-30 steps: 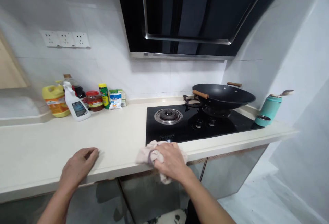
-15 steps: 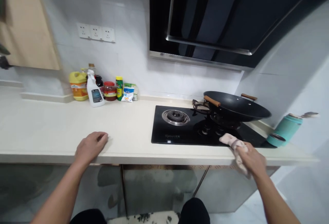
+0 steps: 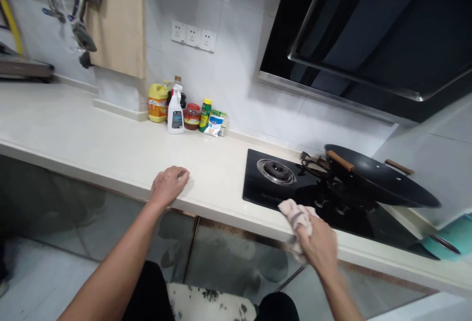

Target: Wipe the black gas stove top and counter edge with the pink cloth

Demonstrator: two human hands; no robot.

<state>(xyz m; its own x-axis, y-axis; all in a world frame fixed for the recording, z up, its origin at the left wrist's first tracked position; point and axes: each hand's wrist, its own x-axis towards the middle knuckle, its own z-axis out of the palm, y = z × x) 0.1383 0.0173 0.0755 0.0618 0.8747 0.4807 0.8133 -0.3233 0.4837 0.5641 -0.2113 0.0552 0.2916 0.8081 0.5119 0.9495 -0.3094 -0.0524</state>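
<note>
Right hand (image 3: 320, 243) clenched on a pinkish cloth (image 3: 295, 213) at the counter's (image 3: 110, 149) front edge by the black hob (image 3: 265, 190), left hand (image 3: 168, 184) flat, empty, labels unreadable, wok (image 3: 379, 183) behind.

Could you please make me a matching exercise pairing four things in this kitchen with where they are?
Things:
1. cloth
2. wok
3. spray bottle
4. left hand

Places:
A. by the back wall, among the bottles and jars
B. on the hob's right burner
C. resting on the bare counter near its front edge
D. held in the right hand at the hob's front edge

Pairs: 1-D, 2-B, 3-A, 4-C
</note>
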